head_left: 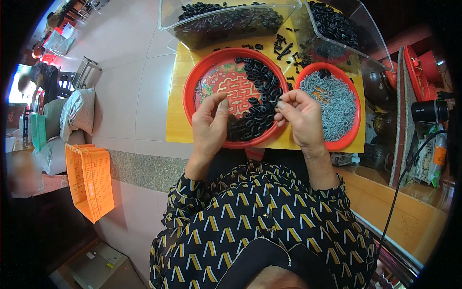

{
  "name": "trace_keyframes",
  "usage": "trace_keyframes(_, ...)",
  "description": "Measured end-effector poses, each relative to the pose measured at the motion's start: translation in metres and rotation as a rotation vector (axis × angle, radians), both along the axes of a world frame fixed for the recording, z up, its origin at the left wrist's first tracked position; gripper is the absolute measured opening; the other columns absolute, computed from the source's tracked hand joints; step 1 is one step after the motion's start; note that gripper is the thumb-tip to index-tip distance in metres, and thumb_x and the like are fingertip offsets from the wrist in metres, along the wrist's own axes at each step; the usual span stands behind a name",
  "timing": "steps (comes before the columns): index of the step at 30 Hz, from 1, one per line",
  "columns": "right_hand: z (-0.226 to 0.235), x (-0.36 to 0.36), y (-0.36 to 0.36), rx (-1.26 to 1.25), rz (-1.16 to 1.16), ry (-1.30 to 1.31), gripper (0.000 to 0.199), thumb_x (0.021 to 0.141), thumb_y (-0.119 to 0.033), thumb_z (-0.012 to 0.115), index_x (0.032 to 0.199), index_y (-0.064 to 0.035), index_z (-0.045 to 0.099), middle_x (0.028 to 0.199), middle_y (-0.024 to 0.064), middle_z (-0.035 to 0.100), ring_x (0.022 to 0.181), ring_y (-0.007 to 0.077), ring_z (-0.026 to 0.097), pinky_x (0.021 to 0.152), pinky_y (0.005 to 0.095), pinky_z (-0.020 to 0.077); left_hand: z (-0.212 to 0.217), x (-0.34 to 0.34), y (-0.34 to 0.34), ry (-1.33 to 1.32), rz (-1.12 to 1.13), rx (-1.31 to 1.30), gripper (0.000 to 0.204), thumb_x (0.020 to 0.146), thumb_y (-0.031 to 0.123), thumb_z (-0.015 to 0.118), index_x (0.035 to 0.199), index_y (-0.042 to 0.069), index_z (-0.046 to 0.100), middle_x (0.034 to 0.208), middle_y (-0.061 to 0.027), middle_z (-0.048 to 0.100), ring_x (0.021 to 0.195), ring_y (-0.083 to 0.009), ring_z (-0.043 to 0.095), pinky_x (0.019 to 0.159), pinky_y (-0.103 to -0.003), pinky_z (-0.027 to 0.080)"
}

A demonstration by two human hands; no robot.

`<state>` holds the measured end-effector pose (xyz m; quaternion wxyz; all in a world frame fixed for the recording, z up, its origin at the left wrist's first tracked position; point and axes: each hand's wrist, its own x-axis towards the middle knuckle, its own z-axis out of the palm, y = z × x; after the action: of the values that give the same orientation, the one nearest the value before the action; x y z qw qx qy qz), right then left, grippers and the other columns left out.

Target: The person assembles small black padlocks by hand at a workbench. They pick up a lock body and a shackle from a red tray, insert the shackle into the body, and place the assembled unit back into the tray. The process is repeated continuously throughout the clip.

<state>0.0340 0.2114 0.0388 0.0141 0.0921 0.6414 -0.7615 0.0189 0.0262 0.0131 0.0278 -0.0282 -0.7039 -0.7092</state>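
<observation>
A red round tray with a printed pattern lies before me, and small black oval plastic parts are heaped along its right side. My left hand is over the tray's left part, fingers curled in and thumb against them; what it holds, if anything, is hidden. Between the thumb and fingers of my right hand, above the tray's right rim, a thin silver screw is pinched. To the right, a smaller red tray carries many silver screws and a black part near its far edge.
Both trays rest on a yellow board. Behind them stand two clear plastic bins, one at the middle and another at the right, with black parts inside. Loose black pieces are scattered between. An orange crate sits on the floor at left.
</observation>
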Motion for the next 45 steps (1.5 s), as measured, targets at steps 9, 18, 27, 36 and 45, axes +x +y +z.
trace_keyframes(9,-0.012,0.009,0.009,-0.043,0.028,-0.048,0.006,0.077,-0.001,0.053,0.083,0.0012,0.052,0.068,0.0034,0.055,0.055,0.0079,0.054,0.047,0.018,0.0442,-0.005,-0.038,0.021,0.46,-0.317,-0.786,0.019,0.064,0.0,0.059,0.082,0.002,0.059,0.08,-0.0147,0.054,0.082,-0.033,0.051,0.072,-0.039,0.041)
trace_keyframes(18,-0.018,0.008,0.009,-0.062,0.07,-0.088,0.007,0.078,-0.004,0.053,0.084,0.0004,0.052,0.069,0.003,0.055,0.057,0.0075,0.054,0.048,0.0179,0.0436,-0.014,-0.047,0.026,0.451,-0.426,-0.934,0.02,0.067,-0.001,0.059,0.087,0.003,0.061,0.08,-0.0125,0.053,0.081,-0.0293,0.052,0.071,-0.035,0.042)
trace_keyframes(27,-0.014,0.001,-0.002,-0.416,0.196,-0.166,0.009,0.08,-0.006,0.053,0.087,-0.0006,0.051,0.072,0.0042,0.055,0.06,0.009,0.054,0.051,0.0194,0.043,-0.004,-0.015,0.004,-0.314,-0.396,0.235,0.021,0.079,0.001,0.055,0.099,-0.002,0.056,0.087,-0.005,0.06,0.076,-0.0083,0.055,0.066,-0.021,0.045)
trace_keyframes(36,-0.013,0.0,-0.025,-0.63,0.261,-0.158,0.009,0.082,-0.005,0.052,0.09,0.0,0.049,0.074,0.006,0.056,0.063,0.0114,0.055,0.055,0.022,0.0457,-0.002,0.01,0.003,-0.26,-0.358,0.451,0.022,0.079,-0.004,0.053,0.101,-0.004,0.053,0.087,-0.0076,0.06,0.077,-0.0122,0.057,0.071,-0.024,0.047)
trace_keyframes(45,-0.009,0.008,-0.038,-0.504,0.242,-0.055,0.01,0.083,-0.004,0.049,0.092,-0.0004,0.047,0.075,0.0074,0.056,0.065,0.0121,0.056,0.056,0.0222,0.0459,-0.005,0.025,-0.004,-0.203,-0.305,0.44,0.021,0.081,-0.002,0.051,0.102,-0.001,0.052,0.087,-0.0071,0.06,0.071,-0.0096,0.056,0.065,-0.021,0.046)
